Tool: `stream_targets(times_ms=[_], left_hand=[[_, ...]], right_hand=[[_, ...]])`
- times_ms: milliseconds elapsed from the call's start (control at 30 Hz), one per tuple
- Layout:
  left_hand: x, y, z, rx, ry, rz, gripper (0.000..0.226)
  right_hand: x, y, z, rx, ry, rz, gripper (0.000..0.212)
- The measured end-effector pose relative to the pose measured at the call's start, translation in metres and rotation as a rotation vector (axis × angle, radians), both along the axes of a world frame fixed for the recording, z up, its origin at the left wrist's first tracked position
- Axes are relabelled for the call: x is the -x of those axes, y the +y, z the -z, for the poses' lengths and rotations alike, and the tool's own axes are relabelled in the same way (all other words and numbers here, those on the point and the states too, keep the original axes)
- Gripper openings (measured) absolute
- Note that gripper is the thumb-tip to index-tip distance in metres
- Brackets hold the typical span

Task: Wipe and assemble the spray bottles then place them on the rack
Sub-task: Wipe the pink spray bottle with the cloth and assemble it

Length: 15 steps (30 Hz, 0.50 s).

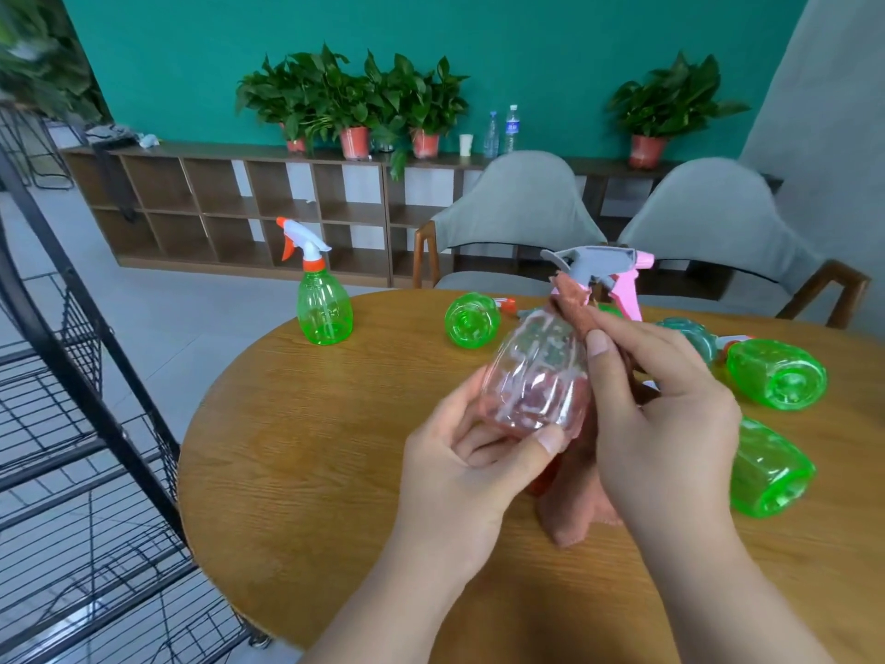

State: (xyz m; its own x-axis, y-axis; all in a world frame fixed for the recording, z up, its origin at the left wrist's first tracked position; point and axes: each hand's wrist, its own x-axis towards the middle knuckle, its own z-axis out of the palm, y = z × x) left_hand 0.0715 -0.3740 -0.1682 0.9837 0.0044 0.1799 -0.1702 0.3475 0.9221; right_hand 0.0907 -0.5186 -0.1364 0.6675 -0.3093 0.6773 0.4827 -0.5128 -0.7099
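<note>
Head view is showing a person wiping a pink bottle above the middle of the round table. The left hand is gripping the bottom of the bottle, with its fingers and thumb curling around it. The right hand is pinching a pink cloth and pressing it on the bottle's side and neck. The rest of the cloth is hanging down to the table under the hands.

The bottle is leaning. Its bottom is pointing toward the person, and its top is pointing up and away. A gray and pink spray head is already sitting on top, so this one looks put together and is only getting its wipe.

The black wire rack is standing off the left edge of the table. The left hand is nearer to it, so I think that hand is the better one to carry the bottle over.

One green bottle with a spray head is standing near the far left edge. Other green bottles are lying near the far and right edges, waiting their turn.
</note>
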Motion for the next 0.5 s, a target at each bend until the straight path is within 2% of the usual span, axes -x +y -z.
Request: stream_targets(times_ms=[167, 333, 400, 500], left_hand=[[-0.005, 0.005, 0.0, 0.076, -0.014, -0.102, 0.063], [-0.008, 0.016, -0.004, 0.045, -0.034, -0.225, 0.048], [-0.006, 0.015, -0.005, 0.04, -0.031, -0.226, 0.049], [-0.003, 0.012, -0.003, 0.001, -0.036, -0.199, 0.058]], right_hand=[[0.011, 0.027, 0.014, 0.147, -0.068, 0.009, 0.025], [0.011, 0.035, 0.03, 0.308, -0.132, -0.019, 0.025], [0.007, 0.03, 0.029, 0.321, -0.152, -0.031, 0.026], [0.001, 0.02, 0.018, 0.224, -0.137, -0.044, 0.026]])
